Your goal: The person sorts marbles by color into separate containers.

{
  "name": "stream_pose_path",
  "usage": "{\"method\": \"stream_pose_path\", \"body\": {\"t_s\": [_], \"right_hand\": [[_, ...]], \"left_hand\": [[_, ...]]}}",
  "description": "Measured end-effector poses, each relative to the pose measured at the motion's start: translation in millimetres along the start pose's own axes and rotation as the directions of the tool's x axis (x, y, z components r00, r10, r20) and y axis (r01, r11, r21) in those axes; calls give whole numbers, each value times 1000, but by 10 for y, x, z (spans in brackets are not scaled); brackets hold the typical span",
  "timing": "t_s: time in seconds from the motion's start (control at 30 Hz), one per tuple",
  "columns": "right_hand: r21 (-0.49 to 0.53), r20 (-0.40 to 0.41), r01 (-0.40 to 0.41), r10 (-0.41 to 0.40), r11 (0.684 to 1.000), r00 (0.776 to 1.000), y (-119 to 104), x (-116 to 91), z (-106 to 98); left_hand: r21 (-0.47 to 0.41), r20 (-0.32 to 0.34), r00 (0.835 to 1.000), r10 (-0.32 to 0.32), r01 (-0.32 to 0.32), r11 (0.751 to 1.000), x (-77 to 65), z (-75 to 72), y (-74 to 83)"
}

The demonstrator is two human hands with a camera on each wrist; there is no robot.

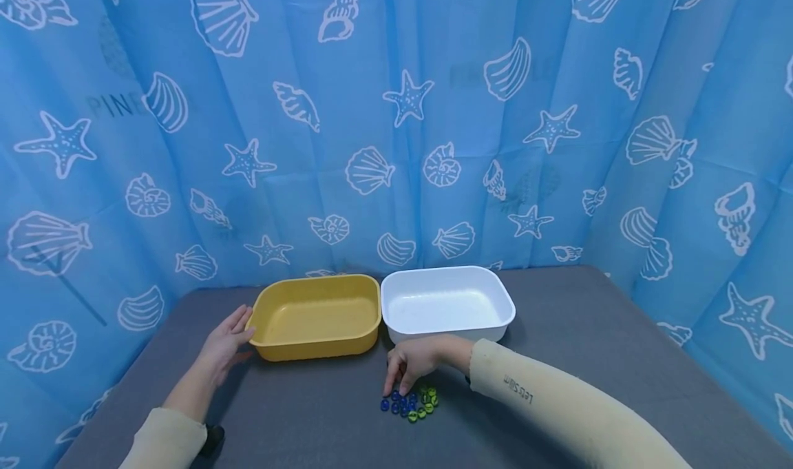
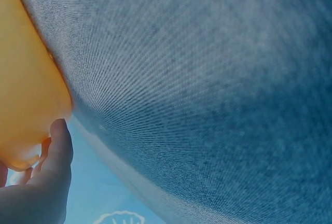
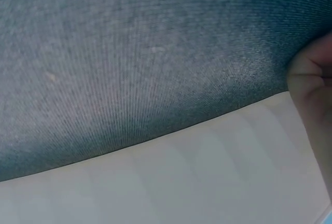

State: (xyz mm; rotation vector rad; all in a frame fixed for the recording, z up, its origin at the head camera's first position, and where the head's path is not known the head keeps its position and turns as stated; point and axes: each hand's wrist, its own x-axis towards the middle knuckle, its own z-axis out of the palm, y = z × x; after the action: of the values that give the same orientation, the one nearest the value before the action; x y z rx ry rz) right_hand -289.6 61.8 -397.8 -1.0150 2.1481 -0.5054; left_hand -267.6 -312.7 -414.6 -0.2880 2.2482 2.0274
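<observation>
My left hand (image 1: pixel 224 341) holds the left end of a yellow plastic basin (image 1: pixel 316 348), its fingers at the rim. In the left wrist view, fingers (image 2: pixel 61 146) rest against the outside of that basin (image 2: pixel 31 79). My right hand (image 1: pixel 416 359) reaches down over a cluster of small glass marbles, with its fingertips spread right at the blue marbles (image 1: pixel 404 407). Yellow-green marbles (image 1: pixel 429 408) lie against them on the right. Part of the right hand (image 3: pixel 308 79) shows at the edge of the right wrist view, its fingertips hidden there.
A white plastic basin (image 1: pixel 449 271) stands beside the yellow one, behind my right forearm. Both rest on a grey cloth-covered table (image 1: pixel 310 414). A blue curtain (image 1: pixel 396 145) with white shell and starfish prints hangs behind and along the sides.
</observation>
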Motion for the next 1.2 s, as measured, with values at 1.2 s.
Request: {"method": "stream_pose_path", "body": {"t_s": [1.2], "right_hand": [[9,-23,16,-16,1000,1000,26,22,29]], "left_hand": [[22,2,1000,-16,16,1000,-109,64,99]]}}
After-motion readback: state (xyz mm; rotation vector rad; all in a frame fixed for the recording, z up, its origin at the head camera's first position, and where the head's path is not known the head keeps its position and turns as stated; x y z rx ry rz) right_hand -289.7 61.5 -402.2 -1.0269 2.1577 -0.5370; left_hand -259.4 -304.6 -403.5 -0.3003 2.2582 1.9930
